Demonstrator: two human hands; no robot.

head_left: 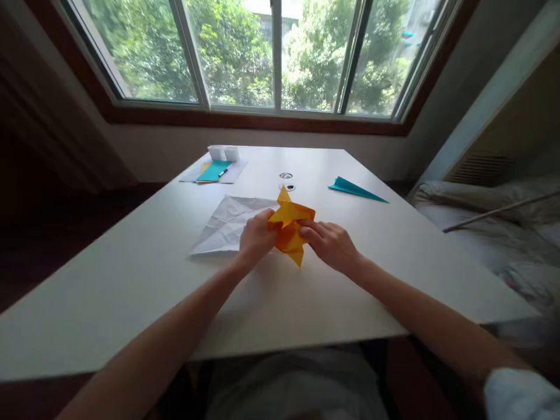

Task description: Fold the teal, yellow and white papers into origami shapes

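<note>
Holding folded orange paper (289, 234) with left fingers (265, 219) and right fingers (313, 230)

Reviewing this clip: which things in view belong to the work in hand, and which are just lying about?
In hand:
- orange paper, folded, held between left hand and right hand

Apparently lying about:
- white sheet, creased, partly behind the left hand
- blue folded paper
- blue sheet, pen on it
- white boxy things
</note>
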